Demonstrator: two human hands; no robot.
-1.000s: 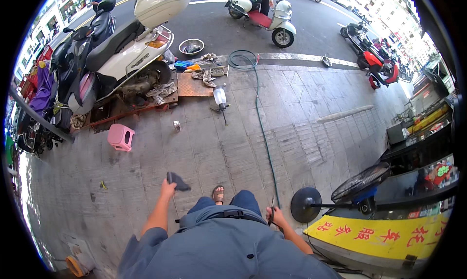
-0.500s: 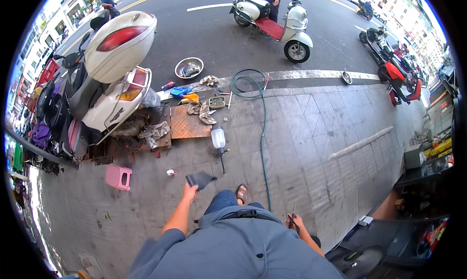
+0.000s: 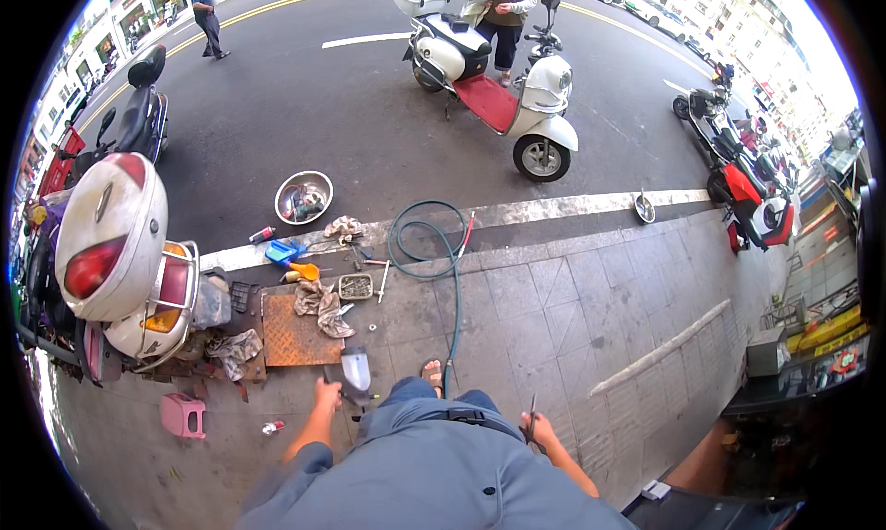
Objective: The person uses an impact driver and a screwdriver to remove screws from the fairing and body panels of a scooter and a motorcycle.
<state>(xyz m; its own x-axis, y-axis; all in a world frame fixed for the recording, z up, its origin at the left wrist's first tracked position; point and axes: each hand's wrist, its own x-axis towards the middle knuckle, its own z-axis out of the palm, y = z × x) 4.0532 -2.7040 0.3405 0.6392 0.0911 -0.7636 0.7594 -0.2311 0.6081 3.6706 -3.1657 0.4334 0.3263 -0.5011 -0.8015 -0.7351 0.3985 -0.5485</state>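
Note:
My left hand [image 3: 328,394] is closed round a piece of dark grey sheet [image 3: 334,376], which looks like rubber. Just past it is a translucent bottle [image 3: 356,369] with a dark spout, partly overlapped by the sheet. Lower right, my right hand [image 3: 543,430] grips slim pointed scissors [image 3: 532,406] with dark handles, blades upward; the fingers partly hide them. Ahead of my left hand lie a rusty metal plate [image 3: 293,336], a crumpled rag [image 3: 321,306] and a small tray [image 3: 356,287] of little parts.
A white scooter [image 3: 138,331] stands at left, beside a pink stool [image 3: 183,416]. A green hose [image 3: 457,308] coils ahead of my feet. A metal basin [image 3: 304,198] sits beyond the kerb. On the road, a person [image 3: 506,18] stands behind a white scooter [image 3: 544,128] with a red footboard.
My view has shifted forward and right, so the scooters and tools sit lower and further left. My left hand and the sheet are now beside the bottle. Both hands keep their hold.

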